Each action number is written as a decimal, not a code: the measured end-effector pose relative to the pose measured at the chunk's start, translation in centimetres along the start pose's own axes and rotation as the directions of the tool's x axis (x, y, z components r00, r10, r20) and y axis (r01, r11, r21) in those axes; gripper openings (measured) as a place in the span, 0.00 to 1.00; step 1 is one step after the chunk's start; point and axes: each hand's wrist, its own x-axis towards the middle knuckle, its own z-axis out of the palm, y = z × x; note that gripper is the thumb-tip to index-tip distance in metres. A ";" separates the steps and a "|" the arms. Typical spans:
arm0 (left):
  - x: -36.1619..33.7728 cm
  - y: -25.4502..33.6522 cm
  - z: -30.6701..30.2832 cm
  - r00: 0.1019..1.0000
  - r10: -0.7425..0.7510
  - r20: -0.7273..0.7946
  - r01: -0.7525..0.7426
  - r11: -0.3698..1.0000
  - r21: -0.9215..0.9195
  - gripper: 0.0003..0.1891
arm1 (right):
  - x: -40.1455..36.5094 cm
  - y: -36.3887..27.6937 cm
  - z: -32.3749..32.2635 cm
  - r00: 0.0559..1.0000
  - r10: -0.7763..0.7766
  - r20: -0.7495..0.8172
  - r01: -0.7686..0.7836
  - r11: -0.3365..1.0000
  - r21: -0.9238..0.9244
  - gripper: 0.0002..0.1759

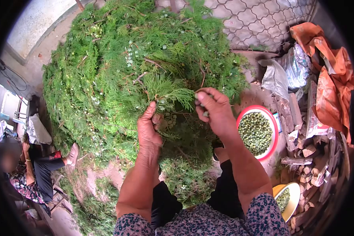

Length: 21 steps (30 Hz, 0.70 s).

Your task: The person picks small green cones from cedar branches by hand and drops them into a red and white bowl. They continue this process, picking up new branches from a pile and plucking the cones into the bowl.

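My left hand point(148, 128) is closed on the stem of a leafy conifer sprig point(171, 92), pinched between thumb and fingers. Small pale green cones point(161, 105) show on the sprig just beside my left thumb. At the sprig's right tip, my right hand point(214, 108) has its thumb and fingers curled together. A small green cone point(205, 113) shows among its lower fingers; what lies at the fingertips is partly hidden. Behind both hands rises a big heap of cut conifer branches point(106, 74), with clusters of cones in places.
To my right stand a red-rimmed basin point(238, 118) of green cones and a yellow basin point(293, 198) with more. Firewood point(308, 173), sacks point(275, 76) and an orange sheet point(330, 94) lie beyond. At left another person point(31, 173) sits on a low stool.
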 end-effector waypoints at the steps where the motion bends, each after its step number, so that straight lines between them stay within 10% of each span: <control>1: -0.1 0.2 0.1 1.000 -0.012 0.007 0.012 0.999 0.040 0.08 | -0.1 -0.5 -0.2 0.999 0.033 -0.041 -0.028 0.990 0.137 0.05; 6: 0.3 -0.6 -0.3 0.999 -0.026 0.045 0.023 0.996 0.082 0.08 | 1.0 1.4 -1.8 0.990 0.137 -0.031 -0.116 0.924 0.366 0.08; 16: -0.3 -1.3 0.9 0.996 -0.078 0.052 0.078 0.997 0.004 0.10 | 0.2 1.6 0.1 0.965 0.258 0.035 -0.259 0.936 0.240 0.09; 21: -1.3 -1.6 2.1 0.998 -0.061 -0.025 0.062 0.997 0.047 0.09 | 1.1 3.4 0.0 0.984 -0.151 -0.099 0.144 0.987 -0.078 0.05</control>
